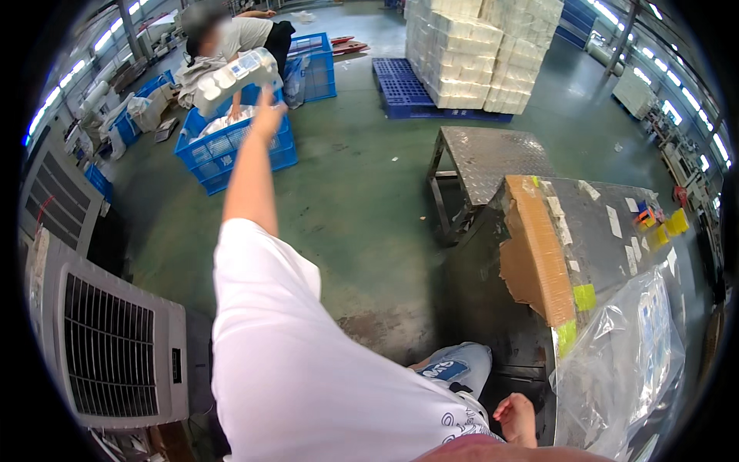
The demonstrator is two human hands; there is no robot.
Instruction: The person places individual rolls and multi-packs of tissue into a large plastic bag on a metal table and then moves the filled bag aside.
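My left arm stretches far forward, and my left hand (268, 117) is at the near right end of a plastic-wrapped pack of white rolls (237, 78). The fingers look closed on that end, though they are small and partly hidden. The pack hangs tilted above a blue plastic crate (239, 158) with white wrapped goods inside. Low beside my body, my right hand (516, 416) is curled with nothing visible in it, close to the edge of a dark worktable (596, 223). A clear plastic bag (596, 373) with printed packaging lies on the worktable near it.
A co-worker (231, 38) bends over the crate, one hand reaching into it. Another blue crate (317, 73) stands behind. At right are a metal step table (493, 150), torn cardboard (535, 246) and stacked white packs (477, 54) on a blue pallet (396, 85). An air cooler (108, 346) stands left.
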